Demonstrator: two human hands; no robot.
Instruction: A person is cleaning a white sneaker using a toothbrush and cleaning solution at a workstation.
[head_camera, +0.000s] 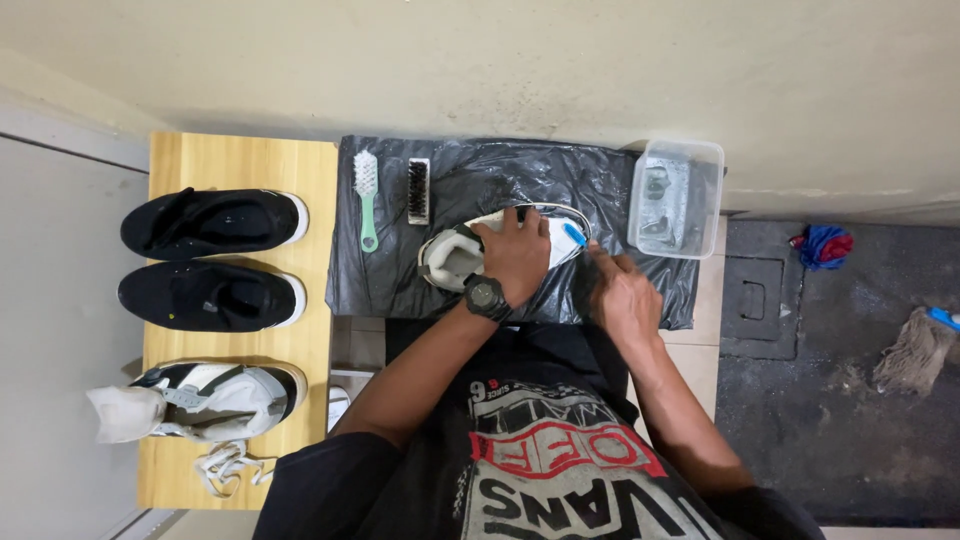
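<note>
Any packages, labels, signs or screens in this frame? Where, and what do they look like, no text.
Clear plastic container: right end of the black plastic sheet, rectangular, see-through, small dark items inside.
Wristwatch: on the left hand that holds the white shoe, round, black; face too small to tell.
Shirt print: person's chest, red and white on black.
No signs or separate labels visible.

Your black plastic sheet (480, 180) lies bare between the dark bristle brush (419, 190) and the white shoe (470, 250), so a hand can pass there. To your right, the clear water tub (678, 197) blocks the sheet's edge. To your left, the green brush (367, 195) lies just beside the dark one, and the wooden surface (315, 330) is crowded with three shoes.
</note>
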